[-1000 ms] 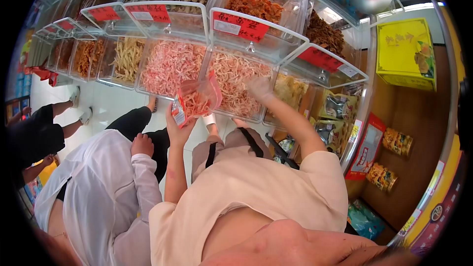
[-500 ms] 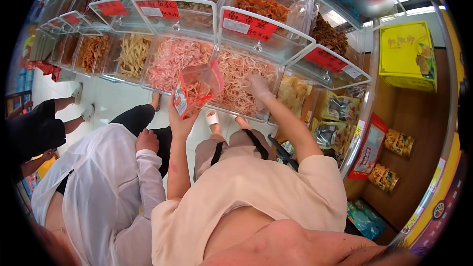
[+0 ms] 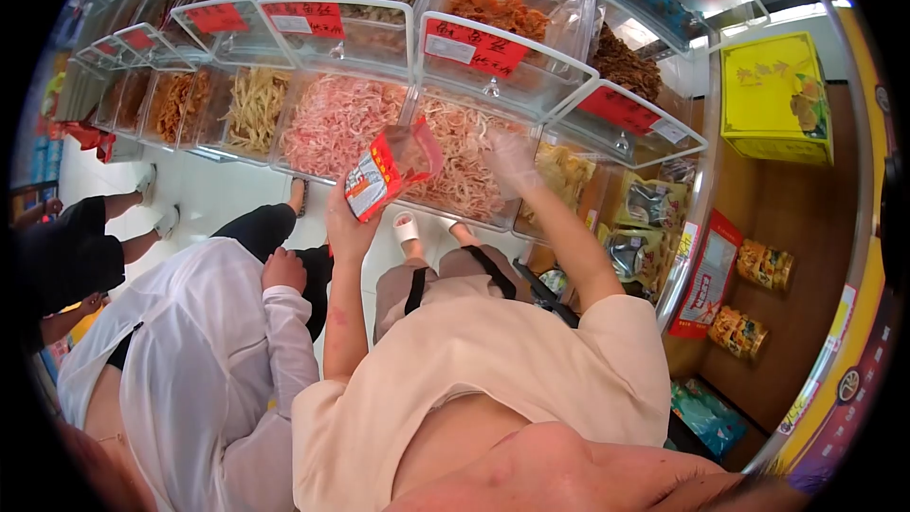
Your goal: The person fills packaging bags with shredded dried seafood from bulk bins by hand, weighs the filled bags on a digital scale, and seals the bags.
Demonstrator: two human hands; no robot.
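From where I'm standing, the left grip (image 3: 352,228) is wrapped round the lower end of a red-and-clear bag (image 3: 387,175), which leans up and to the right, its printed label facing the person. The bag hangs in front of the near edge of the bins, its clear upper end over the boundary between two of them. The right grip (image 3: 512,163), in a thin clear glove, is at the right side of a bin of pale pink shreds (image 3: 457,175); it's blurred, and I can't tell how far the fingers are closed or whether they have any shreds.

Just left of that bin is one with pinker shreds (image 3: 336,123), and on its right one with pale yellow pieces (image 3: 561,180). Higher up, a red price card (image 3: 474,45) fronts a bin of orange pieces (image 3: 498,14). Off to the right, a wooden shelf (image 3: 806,218) carries a yellow box (image 3: 773,95) and, lower down, two jars (image 3: 763,265). Close by on the left is another person in a white shirt (image 3: 190,351), one hand (image 3: 284,270) near the lap.
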